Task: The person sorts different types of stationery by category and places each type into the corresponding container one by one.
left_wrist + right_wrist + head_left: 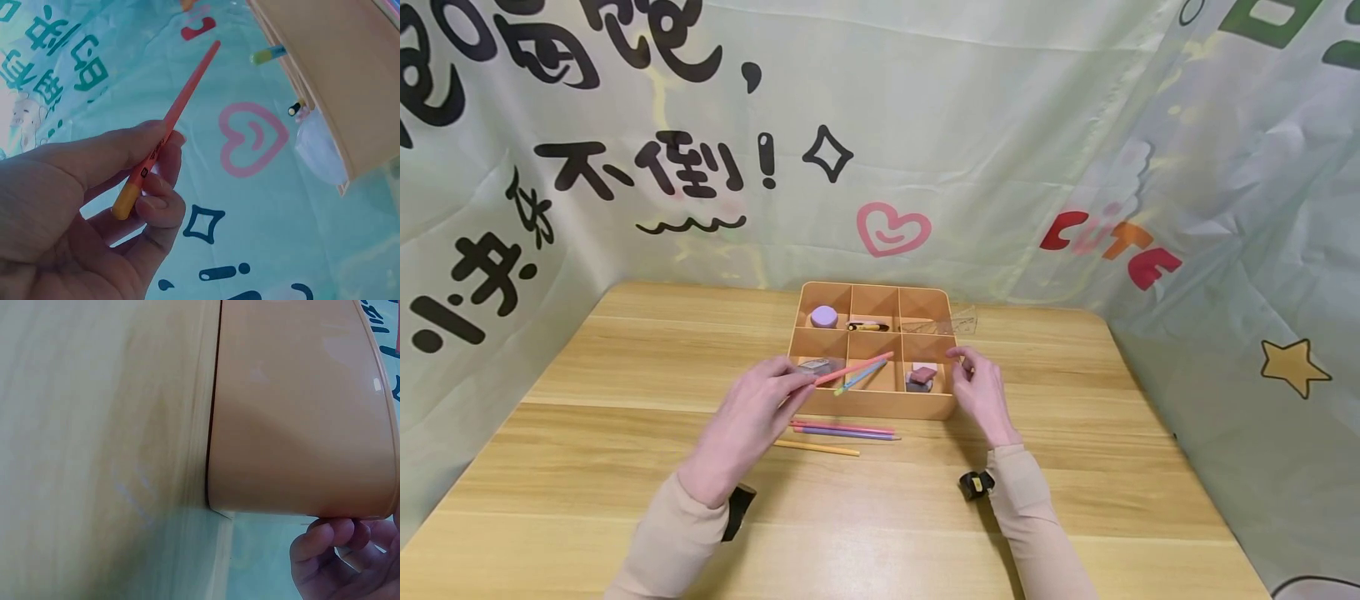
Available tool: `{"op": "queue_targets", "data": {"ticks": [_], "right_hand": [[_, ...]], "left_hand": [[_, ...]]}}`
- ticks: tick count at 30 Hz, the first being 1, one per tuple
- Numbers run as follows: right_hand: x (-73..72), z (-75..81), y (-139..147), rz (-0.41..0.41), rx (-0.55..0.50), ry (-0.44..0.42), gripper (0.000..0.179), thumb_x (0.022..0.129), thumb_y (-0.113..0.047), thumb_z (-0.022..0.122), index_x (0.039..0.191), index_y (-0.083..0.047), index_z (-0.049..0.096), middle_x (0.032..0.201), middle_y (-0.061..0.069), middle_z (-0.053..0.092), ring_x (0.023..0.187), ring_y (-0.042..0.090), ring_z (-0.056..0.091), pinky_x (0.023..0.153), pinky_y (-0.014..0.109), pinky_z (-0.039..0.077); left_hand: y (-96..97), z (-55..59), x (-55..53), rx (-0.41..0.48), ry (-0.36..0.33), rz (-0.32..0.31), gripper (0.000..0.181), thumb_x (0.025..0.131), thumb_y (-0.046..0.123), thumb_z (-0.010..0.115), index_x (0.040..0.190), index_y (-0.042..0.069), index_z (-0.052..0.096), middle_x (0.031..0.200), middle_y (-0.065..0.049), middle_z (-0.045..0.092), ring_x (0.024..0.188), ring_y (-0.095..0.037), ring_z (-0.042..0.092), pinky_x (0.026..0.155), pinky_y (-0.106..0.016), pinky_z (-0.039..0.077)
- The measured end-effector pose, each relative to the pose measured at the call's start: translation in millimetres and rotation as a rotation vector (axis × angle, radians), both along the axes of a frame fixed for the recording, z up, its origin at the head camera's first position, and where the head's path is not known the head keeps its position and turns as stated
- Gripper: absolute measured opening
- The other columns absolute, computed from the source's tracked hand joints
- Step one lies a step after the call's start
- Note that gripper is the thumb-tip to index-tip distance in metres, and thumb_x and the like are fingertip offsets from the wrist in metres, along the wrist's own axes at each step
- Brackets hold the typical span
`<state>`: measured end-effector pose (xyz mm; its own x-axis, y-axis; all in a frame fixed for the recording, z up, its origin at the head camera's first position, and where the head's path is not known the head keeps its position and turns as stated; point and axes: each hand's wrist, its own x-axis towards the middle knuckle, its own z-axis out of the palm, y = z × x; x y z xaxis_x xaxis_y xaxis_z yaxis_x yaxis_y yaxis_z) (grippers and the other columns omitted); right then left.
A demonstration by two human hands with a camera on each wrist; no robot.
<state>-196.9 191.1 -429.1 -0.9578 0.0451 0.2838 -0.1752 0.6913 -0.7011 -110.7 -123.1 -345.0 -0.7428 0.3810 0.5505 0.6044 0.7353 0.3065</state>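
Note:
My left hand point(760, 408) pinches a coral-red pencil point(853, 368) between thumb and fingers, holding it slanted over the front of an orange divided organizer box point(872, 406). In the left wrist view the pencil's yellow end point(123, 203) shows by the palm, and its other end points up and away. A blue pencil point(863, 377) leans in the front middle compartment, just below the held one. My right hand point(981, 390) grips the box's right side near the rim, its curled fingers against the outer wall in the right wrist view.
On the table point(1037, 500) before the box lie pink and purple pencils point(846, 432) and a yellow pencil point(818, 447). Box compartments hold a round purple item point(823, 317), a pen point(868, 327), a clear ruler point(962, 321) and erasers point(922, 376). Printed cloth hangs behind.

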Motion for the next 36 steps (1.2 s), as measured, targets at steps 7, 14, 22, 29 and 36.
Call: {"op": "queue_targets", "data": {"ticks": [7,14,22,29,36], "right_hand": [[0.5,-0.5,0,-0.005,-0.008,-0.003,0.028,0.091,0.001,0.053,0.111,-0.003,0.072,0.060,0.000,0.045,0.052,0.013,0.039,0.052,0.026,0.032],[1.1,-2.1,-1,-0.009,-0.001,-0.013,0.027,0.092,0.001,0.053,0.112,-0.003,0.072,0.061,0.001,0.046,0.052,0.012,0.039,0.051,0.025,0.032],[1.1,-2.5,-1,-0.012,0.008,-0.011,0.027,0.092,0.000,0.053,0.112,-0.003,0.071,0.061,0.001,0.045,0.051,0.012,0.038,0.053,0.026,0.031],[1.8,-0.1,-1,-0.006,0.006,-0.004,0.028,0.091,0.000,0.053,0.112,-0.002,0.072,0.060,0.000,0.045,0.051,0.012,0.038,0.053,0.026,0.031],[1.5,1.2,-1,-0.009,0.005,-0.002,0.028,0.092,0.000,0.053,0.112,-0.002,0.072,0.060,0.000,0.045,0.052,0.012,0.038,0.053,0.025,0.031]], "left_hand": [[7.0,-7.1,-2.8,-0.009,0.040,0.020,0.013,0.080,0.000,0.081,0.092,0.003,0.079,0.081,-0.004,0.065,0.071,-0.016,0.052,0.062,-0.026,0.045],[13.9,-17.2,-8.2,-0.033,0.085,0.029,0.013,0.084,0.000,0.077,0.096,0.005,0.078,0.075,-0.003,0.055,0.067,-0.017,0.046,0.059,-0.024,0.040],[34.9,-27.4,-16.1,-0.036,0.038,0.022,0.010,0.087,0.000,0.075,0.096,0.005,0.076,0.082,-0.003,0.058,0.074,-0.019,0.049,0.061,-0.025,0.043],[56.1,-34.8,-26.1,-0.109,0.056,0.050,0.010,0.089,0.004,0.074,0.097,0.009,0.079,0.077,-0.002,0.054,0.071,-0.017,0.050,0.058,-0.024,0.044],[65.2,-40.4,-32.4,-0.154,0.089,0.052,0.017,0.086,0.000,0.076,0.101,0.009,0.080,0.080,-0.004,0.061,0.074,-0.020,0.057,0.058,-0.028,0.052]]}}
